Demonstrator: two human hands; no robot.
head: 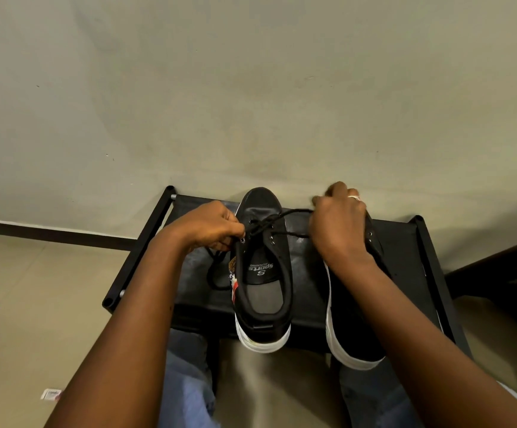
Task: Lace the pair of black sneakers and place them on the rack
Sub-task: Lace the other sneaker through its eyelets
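Two black sneakers with white soles stand side by side on the black rack, toes toward the wall. The left sneaker shows its insole print and a partly threaded black lace. My left hand pinches one lace end at an eyelet on the shoe's left side, and the slack loops down onto the rack. My right hand grips the other lace end and holds it taut to the right. The right sneaker lies largely under my right forearm.
The rack stands against a beige wall with a dark skirting strip at the left. My knees in blue jeans are under the rack's front edge. A small white wrapper lies on the tiled floor. Dark furniture stands at the right.
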